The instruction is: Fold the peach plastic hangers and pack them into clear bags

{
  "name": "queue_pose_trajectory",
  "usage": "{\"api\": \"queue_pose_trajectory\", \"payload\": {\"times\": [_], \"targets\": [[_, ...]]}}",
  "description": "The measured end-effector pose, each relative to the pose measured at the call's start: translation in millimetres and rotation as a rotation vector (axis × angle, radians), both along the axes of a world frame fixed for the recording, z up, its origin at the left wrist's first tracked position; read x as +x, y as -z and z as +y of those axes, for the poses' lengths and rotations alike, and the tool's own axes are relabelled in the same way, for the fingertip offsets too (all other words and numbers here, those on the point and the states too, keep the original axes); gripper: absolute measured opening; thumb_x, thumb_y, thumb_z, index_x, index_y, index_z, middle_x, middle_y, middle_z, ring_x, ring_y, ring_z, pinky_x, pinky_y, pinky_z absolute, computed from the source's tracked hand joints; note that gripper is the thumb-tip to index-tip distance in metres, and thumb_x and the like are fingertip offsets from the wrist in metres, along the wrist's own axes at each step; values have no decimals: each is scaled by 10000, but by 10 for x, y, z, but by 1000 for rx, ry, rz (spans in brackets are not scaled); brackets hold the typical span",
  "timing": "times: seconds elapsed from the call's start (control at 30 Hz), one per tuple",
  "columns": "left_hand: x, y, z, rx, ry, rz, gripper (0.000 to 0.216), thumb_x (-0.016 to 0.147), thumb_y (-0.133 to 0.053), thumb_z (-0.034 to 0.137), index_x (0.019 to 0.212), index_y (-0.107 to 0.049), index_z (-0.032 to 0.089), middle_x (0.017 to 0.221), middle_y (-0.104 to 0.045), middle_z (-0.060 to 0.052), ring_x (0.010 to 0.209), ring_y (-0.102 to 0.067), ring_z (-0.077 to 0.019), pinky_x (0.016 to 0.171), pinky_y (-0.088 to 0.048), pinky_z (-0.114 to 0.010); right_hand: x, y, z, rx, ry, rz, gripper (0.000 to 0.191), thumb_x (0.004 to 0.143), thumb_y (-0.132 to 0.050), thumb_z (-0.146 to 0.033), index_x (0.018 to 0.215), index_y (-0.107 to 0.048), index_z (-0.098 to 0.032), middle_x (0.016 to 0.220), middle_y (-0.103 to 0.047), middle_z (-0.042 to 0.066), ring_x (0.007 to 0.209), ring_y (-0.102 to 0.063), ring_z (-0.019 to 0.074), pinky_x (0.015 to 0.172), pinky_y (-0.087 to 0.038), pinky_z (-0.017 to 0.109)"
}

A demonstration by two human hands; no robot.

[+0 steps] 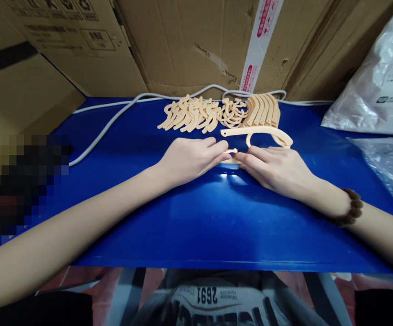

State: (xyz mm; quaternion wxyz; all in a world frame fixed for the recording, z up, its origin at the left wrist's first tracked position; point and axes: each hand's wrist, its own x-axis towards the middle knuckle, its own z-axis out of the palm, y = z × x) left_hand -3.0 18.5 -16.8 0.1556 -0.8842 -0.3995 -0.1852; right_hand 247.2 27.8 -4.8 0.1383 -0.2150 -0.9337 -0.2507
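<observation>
My left hand (191,158) and my right hand (274,168) rest on the blue table (196,226), fingertips meeting over a small peach plastic piece (230,151). Both hands pinch it between thumb and fingers. Just beyond the right hand lies a long curved peach plastic part (260,132), apart from the fingers. Further back sits a row of several similar peach parts (196,114), with a stacked group (264,110) at its right end.
A white cable (115,118) runs along the table's back and left. Cardboard boxes (196,45) stand behind the table. Clear plastic bags (382,77) lie at the right. A blurred dark patch (20,185) covers the left edge.
</observation>
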Motion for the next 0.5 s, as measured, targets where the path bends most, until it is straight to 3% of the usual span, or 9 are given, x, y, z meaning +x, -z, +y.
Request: {"api": "queue_pose_trajectory", "payload": {"times": [0.27, 0.5], "targets": [[-8, -13, -21, 29, 59, -53, 453, 1091, -297, 389, 1159, -711, 219, 870, -728, -34, 646, -662, -144, 480, -254, -291, 9, -7, 3, 5, 34, 60, 296, 1081, -436, -328, 1137, -686, -179, 798, -682, 16, 614, -569, 124, 580, -340, 278], [11, -32, -38, 102, 162, -38, 336, 1028, -367, 280, 1022, -688, 179, 827, -699, -29, 681, -665, -148, 527, -349, -281, 2, -11, 2, -31, 39, 41, 291, 1088, -409, -296, 1178, -655, -171, 908, -708, 31, 610, -553, 114, 572, -346, 277]]}}
